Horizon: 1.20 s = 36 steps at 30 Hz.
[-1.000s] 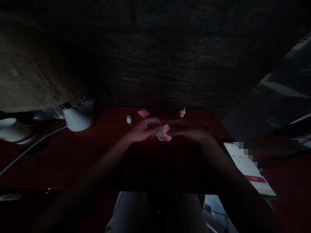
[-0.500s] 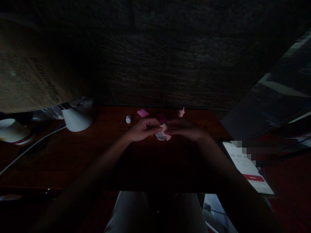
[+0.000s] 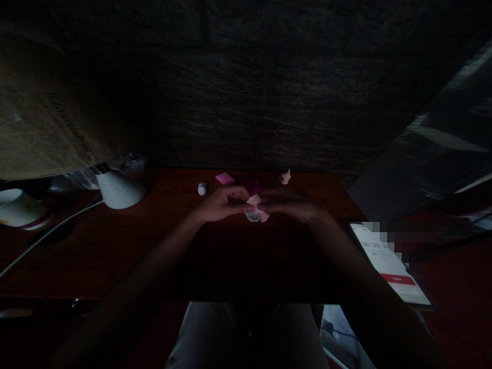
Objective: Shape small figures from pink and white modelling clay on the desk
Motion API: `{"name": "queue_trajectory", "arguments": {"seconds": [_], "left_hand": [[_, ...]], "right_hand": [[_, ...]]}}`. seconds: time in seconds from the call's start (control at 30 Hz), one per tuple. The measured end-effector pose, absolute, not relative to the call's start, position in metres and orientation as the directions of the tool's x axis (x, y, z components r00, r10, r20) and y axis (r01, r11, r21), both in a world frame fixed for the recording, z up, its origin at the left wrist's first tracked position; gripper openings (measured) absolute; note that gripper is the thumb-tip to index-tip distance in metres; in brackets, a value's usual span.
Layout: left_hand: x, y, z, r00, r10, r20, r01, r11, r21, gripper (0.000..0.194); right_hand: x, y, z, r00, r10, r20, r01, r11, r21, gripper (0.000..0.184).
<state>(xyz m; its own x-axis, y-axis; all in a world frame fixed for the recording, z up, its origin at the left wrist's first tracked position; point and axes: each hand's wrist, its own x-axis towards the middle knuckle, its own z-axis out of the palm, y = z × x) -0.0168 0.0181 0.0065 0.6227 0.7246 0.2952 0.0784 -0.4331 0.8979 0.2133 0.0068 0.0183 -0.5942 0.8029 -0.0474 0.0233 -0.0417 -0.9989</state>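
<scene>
Close together over the middle of the wooden table, my left hand [image 3: 226,202] and my right hand [image 3: 291,203] pinch a pale pink, folded paper-like piece [image 3: 254,200] between thumbs and fingers. Below the fingertips its lower part spreads out, beside a whitish, translucent piece [image 3: 252,217] whose kind I cannot make out. Just beyond the fingers lies a dark magenta square [image 3: 253,185]. A lighter pink square [image 3: 225,178] and a small white roll-like object [image 3: 202,188] rest past my left hand. Beyond my right hand sits a small, crumpled pale pink shape [image 3: 285,177].
At the left stand a white cone-shaped object [image 3: 119,190] with a cable, a paper cup [image 3: 19,207] and a large brown bag or box [image 3: 42,113]. A lit phone [image 3: 388,261] lies by my right forearm. A dark textured wall [image 3: 246,102] rises behind the table.
The pale pink piece has shifted slightly between my fingers, its upper part now lying wider and flatter. Both hands remain in nearly the same place; the view has moved a little.
</scene>
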Motion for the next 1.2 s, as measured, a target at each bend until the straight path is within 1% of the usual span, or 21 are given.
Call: {"name": "queue_trajectory", "arguments": {"seconds": [0.13, 0.27, 0.4, 0.43, 0.57, 0.7, 0.8, 0.93, 1.0, 1.07, 1.2], "left_hand": [[-0.016, 0.019, 0.006, 0.558, 0.761, 0.331, 0.037, -0.421, 0.906, 0.029], [-0.016, 0.019, 0.005, 0.504, 0.773, 0.386, 0.010, -0.452, 0.892, 0.034], [-0.016, 0.018, 0.003, 0.475, 0.757, 0.450, 0.032, -0.526, 0.850, 0.054], [-0.015, 0.018, 0.002, 0.467, 0.748, 0.471, 0.043, -0.551, 0.833, 0.056], [-0.013, 0.017, -0.001, 0.464, 0.708, 0.532, 0.121, -0.646, 0.754, 0.046], [-0.012, 0.016, -0.001, 0.433, 0.660, 0.614, 0.188, -0.732, 0.655, 0.037], [-0.011, 0.015, 0.002, 0.417, 0.597, 0.685, 0.240, -0.799, 0.551, 0.032], [-0.010, 0.013, 0.005, 0.401, 0.520, 0.754, 0.329, -0.850, 0.412, 0.014], [-0.010, 0.012, 0.004, 0.423, 0.513, 0.747, 0.353, -0.852, 0.386, 0.012], [-0.008, 0.011, 0.001, 0.437, 0.516, 0.737, 0.363, -0.850, 0.381, 0.013], [-0.007, 0.011, -0.004, 0.441, 0.522, 0.730, 0.377, -0.846, 0.378, 0.014]], "right_hand": [[0.214, 0.009, 0.017, -0.588, 0.808, -0.027, -0.013, -0.042, -0.999, 0.035], [0.214, 0.010, 0.016, -0.587, 0.809, 0.039, -0.036, 0.023, -0.999, 0.039], [0.215, 0.012, 0.011, -0.584, 0.807, 0.087, -0.025, 0.090, -0.996, 0.044], [0.215, 0.013, 0.009, -0.586, 0.804, 0.098, -0.027, 0.101, -0.994, 0.044], [0.214, 0.014, 0.007, -0.601, 0.786, 0.146, -0.048, 0.147, -0.988, 0.041], [0.212, 0.015, 0.005, -0.545, 0.812, 0.212, -0.064, 0.211, -0.975, 0.042], [0.212, 0.017, 0.002, -0.487, 0.830, 0.270, -0.050, 0.282, -0.958, 0.044], [0.212, 0.020, -0.001, -0.463, 0.820, 0.338, -0.040, 0.362, -0.931, 0.048], [0.211, 0.021, -0.002, -0.444, 0.815, 0.371, -0.044, 0.394, -0.918, 0.048], [0.210, 0.021, -0.004, -0.427, 0.812, 0.398, -0.052, 0.417, -0.907, 0.048], [0.208, 0.021, -0.006, -0.444, 0.811, 0.380, -0.037, 0.408, -0.912, 0.046]]}}
